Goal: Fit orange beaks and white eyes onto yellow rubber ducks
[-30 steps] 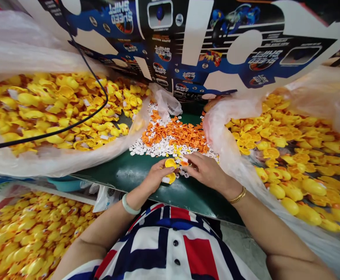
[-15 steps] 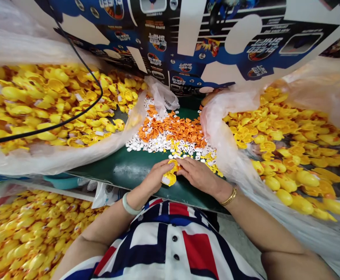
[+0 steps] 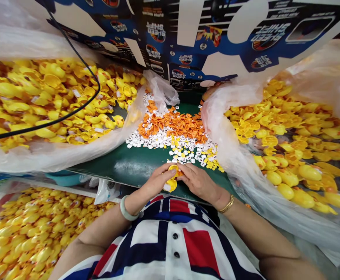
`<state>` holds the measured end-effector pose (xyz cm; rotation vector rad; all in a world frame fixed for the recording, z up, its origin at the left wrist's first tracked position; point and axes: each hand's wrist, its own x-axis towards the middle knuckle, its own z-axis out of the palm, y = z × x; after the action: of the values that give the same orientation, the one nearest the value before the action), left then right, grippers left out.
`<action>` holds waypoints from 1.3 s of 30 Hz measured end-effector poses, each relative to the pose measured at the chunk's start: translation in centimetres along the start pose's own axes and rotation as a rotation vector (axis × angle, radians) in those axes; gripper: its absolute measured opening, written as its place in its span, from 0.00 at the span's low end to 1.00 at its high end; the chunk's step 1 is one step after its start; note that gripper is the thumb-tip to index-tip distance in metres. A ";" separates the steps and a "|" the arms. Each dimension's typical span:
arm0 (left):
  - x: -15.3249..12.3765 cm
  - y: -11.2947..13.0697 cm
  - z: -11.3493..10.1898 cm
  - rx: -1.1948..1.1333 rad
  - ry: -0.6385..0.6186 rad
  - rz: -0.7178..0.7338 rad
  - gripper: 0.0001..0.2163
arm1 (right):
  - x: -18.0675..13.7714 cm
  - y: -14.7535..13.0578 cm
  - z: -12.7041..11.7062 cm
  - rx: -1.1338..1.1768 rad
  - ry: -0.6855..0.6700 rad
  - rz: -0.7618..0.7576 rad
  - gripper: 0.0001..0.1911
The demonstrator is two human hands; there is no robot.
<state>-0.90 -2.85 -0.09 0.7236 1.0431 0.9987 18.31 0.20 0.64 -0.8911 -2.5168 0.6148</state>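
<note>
My left hand (image 3: 158,179) is closed on a yellow toy duck shell half (image 3: 172,186), its hollow side toward me and a small white patch at its lower end. The fingers of my right hand (image 3: 198,181) are pinched together at the right edge of the shell, on a small orange beak (image 3: 178,174) partly hidden by the fingertips. Both hands meet just above the front edge of the dark green table (image 3: 123,167). Beyond them lie loose orange beaks (image 3: 184,126), white eye pieces (image 3: 146,140) and small yellow pieces (image 3: 213,159).
Plastic-lined heaps of yellow duck shells (image 3: 50,93) stand on the left and more shells (image 3: 306,171) on the right. Lower left is a bin of yellow ducks (image 3: 38,229). A black cable (image 3: 70,112) crosses the left side. Printed cardboard (image 3: 193,42) rises at the back.
Both hands and the shell sit slightly lower in the picture, nearer my body. My right fingers stay at the shell's right edge, and my left hand keeps its hold.
</note>
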 end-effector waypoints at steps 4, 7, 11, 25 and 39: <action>-1.9 -0.4 -0.4 -0.143 -0.185 -0.173 0.23 | -1.5 -0.9 1.2 0.067 0.023 -0.028 0.25; -2.6 -0.2 -1.0 -0.231 -0.183 -0.233 0.24 | -1.4 -1.0 1.5 0.128 0.025 -0.014 0.23; -2.0 1.3 -2.5 -0.318 -0.001 -0.074 0.28 | 0.9 0.4 0.1 0.094 0.063 0.124 0.15; 0.2 3.4 -4.5 -0.437 0.075 0.114 0.20 | 11.5 2.5 1.3 -0.398 -0.159 0.155 0.11; 3.3 4.2 -4.0 -0.502 0.274 0.110 0.14 | 8.4 0.8 1.0 -0.252 0.094 -0.146 0.12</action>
<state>-5.44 1.93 0.97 0.2354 0.9344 1.4161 12.16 5.99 1.24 -0.7894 -2.5811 0.2075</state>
